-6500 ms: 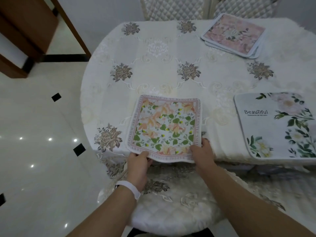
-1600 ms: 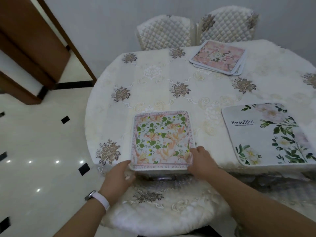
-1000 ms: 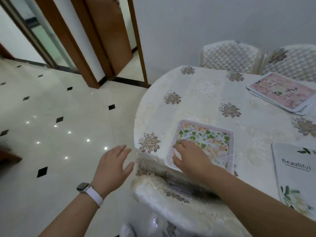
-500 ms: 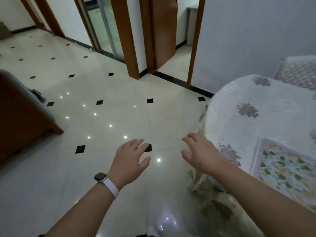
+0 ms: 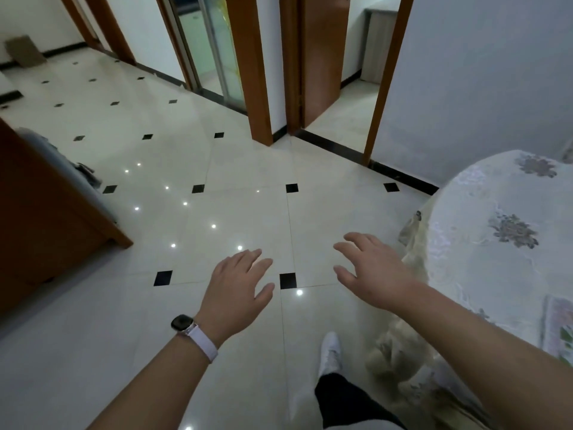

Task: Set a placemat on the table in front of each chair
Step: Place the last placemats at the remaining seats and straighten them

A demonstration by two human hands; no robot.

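The round table (image 5: 483,274) with its white flowered cloth fills the right edge of the view. Only a sliver of the orange-and-green floral placemat (image 5: 559,327) shows at the far right, lying flat near the table's rim. My left hand (image 5: 237,290), with a watch on its wrist, hovers over the floor with fingers spread and holds nothing. My right hand (image 5: 370,268) is also empty and spread, just left of the table's edge, not touching the cloth. The other placemats and the chairs are out of view.
Shiny cream floor tiles with black diamonds (image 5: 186,228) stretch ahead. A brown wooden cabinet (image 5: 46,218) stands at the left. Wooden door frames (image 5: 257,88) and an open doorway (image 5: 338,103) lie ahead. My white shoe (image 5: 330,352) is on the floor beside the hanging tablecloth.
My view has swung left, away from the table toward the floor and doors. My right hand left the floral placemat, which stays on the table, and both hands now float empty.
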